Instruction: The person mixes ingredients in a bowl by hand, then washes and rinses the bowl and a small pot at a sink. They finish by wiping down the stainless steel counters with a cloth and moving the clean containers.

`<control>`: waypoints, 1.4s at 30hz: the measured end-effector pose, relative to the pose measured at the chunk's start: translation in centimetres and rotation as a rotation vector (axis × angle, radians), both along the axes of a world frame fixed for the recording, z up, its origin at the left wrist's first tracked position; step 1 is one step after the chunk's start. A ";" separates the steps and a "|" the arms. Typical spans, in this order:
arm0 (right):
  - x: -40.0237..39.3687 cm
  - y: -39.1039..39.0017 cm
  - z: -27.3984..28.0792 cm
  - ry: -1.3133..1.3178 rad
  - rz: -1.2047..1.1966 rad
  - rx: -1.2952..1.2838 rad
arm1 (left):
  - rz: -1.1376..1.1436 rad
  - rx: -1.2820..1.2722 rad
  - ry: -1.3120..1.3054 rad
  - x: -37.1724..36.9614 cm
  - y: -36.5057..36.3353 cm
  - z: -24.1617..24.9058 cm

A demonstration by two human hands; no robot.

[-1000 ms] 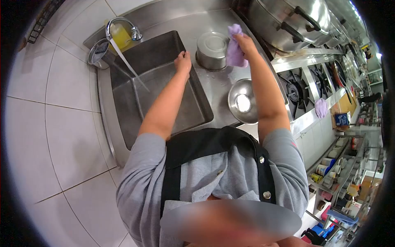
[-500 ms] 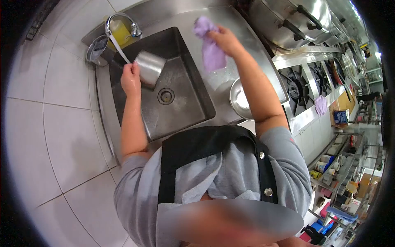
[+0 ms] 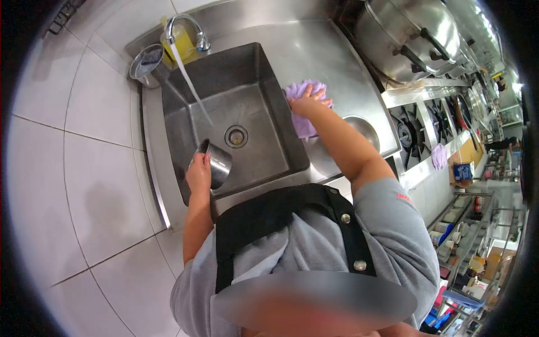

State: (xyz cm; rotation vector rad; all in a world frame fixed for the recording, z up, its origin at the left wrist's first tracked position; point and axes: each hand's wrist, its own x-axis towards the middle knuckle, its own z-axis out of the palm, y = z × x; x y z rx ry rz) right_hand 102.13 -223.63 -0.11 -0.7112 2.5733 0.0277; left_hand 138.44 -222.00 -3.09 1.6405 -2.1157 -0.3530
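My left hand (image 3: 199, 173) is closed on the rim of a shiny metal pot (image 3: 220, 166), tilted over the near left part of the sink (image 3: 266, 121). Its inside is mostly hidden from me. A stream of running water (image 3: 191, 84) falls from the faucet (image 3: 188, 22) into the sink, apart from the pot. My right hand (image 3: 307, 105) lies flat with spread fingers on a crumpled purple cloth (image 3: 303, 128), pressing it to the steel counter (image 3: 292, 42) at the sink's right rim. Beside my right forearm is a round metal bowl shape (image 3: 365, 130), partly covered by the arm.
A metal container (image 3: 149, 66) and a bottle of yellow liquid (image 3: 182, 42) stand by the faucet. Large steel pots (image 3: 404, 36) and gas burners (image 3: 409, 129) are to the right. Another purple cloth (image 3: 439, 156) hangs at the stove front.
My left hand has brought the pot from under the faucet toward me. My right hand has lowered the purple cloth from above the counter onto its surface. The view has shifted slightly.
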 end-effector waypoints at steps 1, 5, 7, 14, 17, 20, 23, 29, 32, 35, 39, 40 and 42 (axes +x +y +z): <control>-0.2 -0.1 0.3 0.003 -0.015 -0.052 | 0.000 0.051 0.008 0.3 0.3 -0.2; -2.3 -1.3 2.4 0.146 -0.161 -0.193 | -0.081 0.176 0.018 0.4 -0.2 -1.0; -3.4 -2.6 1.4 0.285 -0.278 -0.231 | -0.086 0.243 0.039 0.3 -0.6 -0.9; -8.9 -12.0 -1.9 0.501 -0.410 -0.345 | -0.101 0.210 0.198 1.0 -1.1 -1.3; -8.7 -17.1 -2.6 0.528 -0.333 -0.418 | -0.047 0.267 0.182 1.1 -1.4 -1.1; -5.8 -22.5 -2.1 0.517 -0.141 -0.440 | -0.018 0.334 0.132 1.4 -1.9 -1.2; -3.0 -28.0 -2.3 0.472 0.054 -0.532 | 0.019 0.407 0.096 1.4 -2.2 -1.2; 6.1 -33.3 -4.2 0.490 0.531 -0.761 | 0.034 0.460 0.145 1.4 -2.4 -1.3; 8.4 -32.4 -4.4 0.378 0.787 -0.807 | 0.017 0.434 0.148 1.5 -2.3 -1.7; 8.6 -30.1 -2.8 0.273 1.011 -0.736 | 0.011 0.422 0.133 1.5 -2.1 -1.6; 10.4 -28.0 2.9 0.043 1.134 -0.715 | 0.010 0.435 0.188 1.3 -2.2 -0.8; 11.6 -27.9 3.9 0.100 1.102 -0.760 | 0.005 0.425 0.178 1.3 -2.1 -1.1; 13.3 -28.8 6.1 -0.102 0.921 -0.631 | -0.011 0.403 0.155 1.7 -2.1 -1.9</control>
